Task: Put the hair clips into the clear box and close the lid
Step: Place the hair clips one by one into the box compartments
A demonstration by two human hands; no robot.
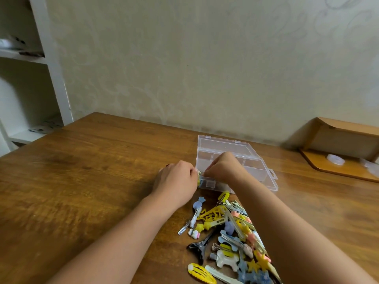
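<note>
Yellow clip [198, 178] stands upright in left hand [176, 178] beside clear box [254, 171].

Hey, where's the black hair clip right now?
In the head view, the black hair clip lies on the wooden table, at the clip pile's left edge, between the forearms.

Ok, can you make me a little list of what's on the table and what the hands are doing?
box: clear box, lid open, flat behind it
clips: colourful pile on the table, in front of the box
left hand: holds a yellow clip at the box's front corner
right hand: fingers curled at that same corner
clips in box: none seen
</note>
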